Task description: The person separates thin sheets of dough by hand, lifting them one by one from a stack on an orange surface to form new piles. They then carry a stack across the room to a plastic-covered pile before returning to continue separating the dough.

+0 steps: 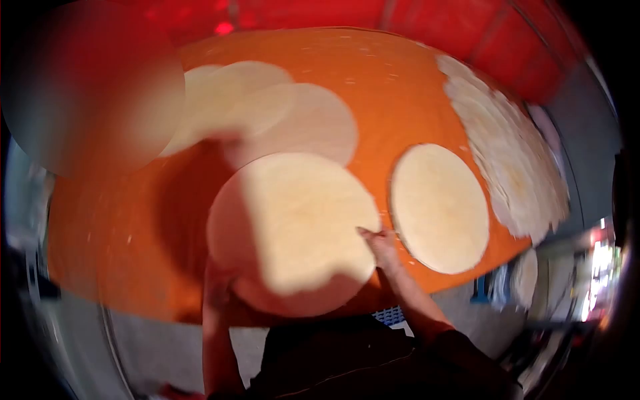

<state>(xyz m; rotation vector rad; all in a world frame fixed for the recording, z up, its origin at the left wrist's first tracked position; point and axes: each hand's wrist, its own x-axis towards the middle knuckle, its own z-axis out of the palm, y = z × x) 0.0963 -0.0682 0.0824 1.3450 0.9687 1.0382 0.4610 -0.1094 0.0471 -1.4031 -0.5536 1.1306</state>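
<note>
A large, thin, round flatbread (313, 207) is held out in front of me over the orange-covered table. My right hand (379, 245) grips its right edge, the thumb lying on top. On the lower left edge, my left hand (219, 285) also holds it, in shadow and partly blurred. Just right of my right hand lies another round flatbread (440, 208), apparently a neat stack. Beyond the held one, thin flatbreads (310, 123) overlap on the table at the back left.
The orange table covering (373, 73) carries scattered pale crumbs. Overlapping flatbreads (510, 157) form a long row along the right edge. A red wall or sheet (427, 23) stands behind. A large blurred round patch hides the upper left. Below the front edge is grey floor (160, 350).
</note>
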